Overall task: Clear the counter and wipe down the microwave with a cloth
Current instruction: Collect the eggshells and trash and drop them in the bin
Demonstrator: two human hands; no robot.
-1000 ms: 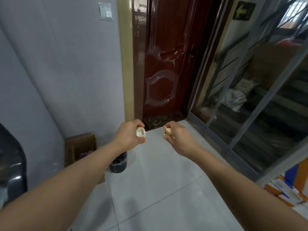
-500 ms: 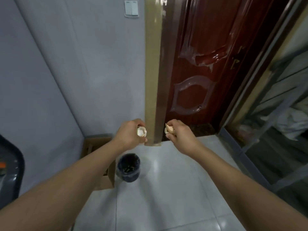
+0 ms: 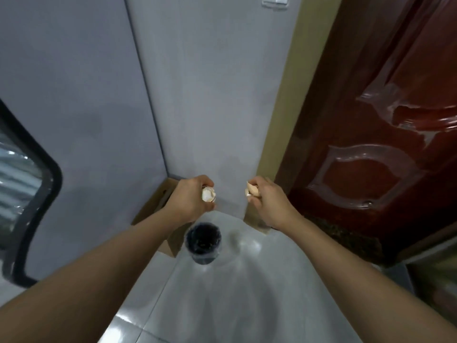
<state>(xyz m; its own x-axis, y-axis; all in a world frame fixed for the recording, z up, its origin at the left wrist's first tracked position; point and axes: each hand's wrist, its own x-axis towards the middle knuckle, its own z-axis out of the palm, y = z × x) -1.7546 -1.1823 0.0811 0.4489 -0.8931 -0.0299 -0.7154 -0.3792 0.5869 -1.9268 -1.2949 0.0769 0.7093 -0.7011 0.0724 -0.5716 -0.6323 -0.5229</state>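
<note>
Both arms reach forward over a white tiled floor. My left hand [image 3: 191, 198] is closed around a piece of eggshell [image 3: 208, 194], pale tan outside and white inside. My right hand [image 3: 268, 199] pinches another eggshell piece [image 3: 251, 190] between its fingers. Below and between the hands stands a small dark bin [image 3: 203, 240] with a black liner, close under the left hand. The microwave and the cloth are not in view.
A brown cardboard box [image 3: 158, 203] sits in the wall corner behind the bin. A dark red door [image 3: 371, 144] with a tan frame [image 3: 279, 134] is at the right. A black-framed glossy object [image 3: 27, 194] fills the left edge.
The view has swung left and down and closed in on the corner. The bin has come from under my left forearm to just below both hands. Both hands still hold their shells.
</note>
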